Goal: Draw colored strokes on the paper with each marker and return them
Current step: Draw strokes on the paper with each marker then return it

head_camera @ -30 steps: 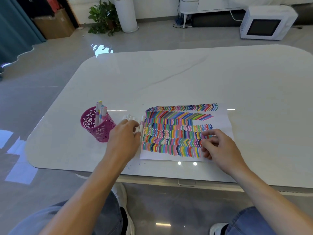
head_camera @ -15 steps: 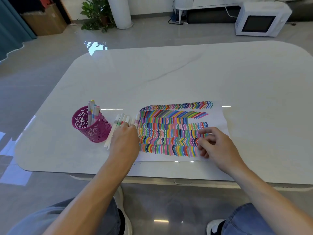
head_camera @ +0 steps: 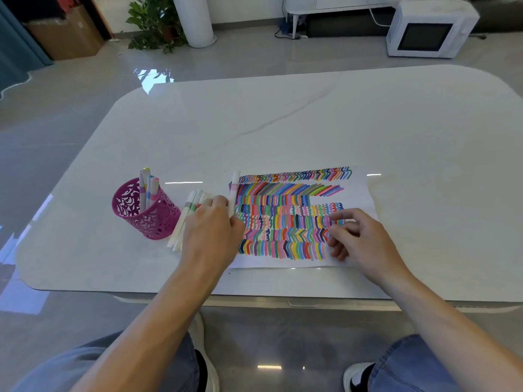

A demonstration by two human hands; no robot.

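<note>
At the left edge of the paper (head_camera: pixel 359 193), the left hand (head_camera: pixel 210 233) is laid palm down over a bunch of loose markers (head_camera: pixel 188 213). Its fingers are bent over them, and the fingertips are hidden, so it cannot be told whether any marker is actually gripped. A single marker (head_camera: pixel 234 188) is seen lying along that same edge of the paper, with its near end hidden by the hand.

On the right part of the paper the right hand (head_camera: pixel 362 239) is rested. Its fingers are loosely curled, their tips are set on the sheet among the coloured strokes, and nothing is seen held in it.

Most of the paper is filled with rows of short strokes in many colours; a bare white strip is left along its right side.

Left of the paper, just beside the loose markers, a pink cut-out cup (head_camera: pixel 147 219) is stood, and a few standing markers (head_camera: pixel 147 185) are kept in it.

All of this is carried by a white table (head_camera: pixel 311 123), with the paper close to its near edge. Far behind the paper, on the floor, a microwave (head_camera: pixel 430 29) is seen to the right, and a plant (head_camera: pixel 152 24) and a cardboard box (head_camera: pixel 65 35) to the left.
</note>
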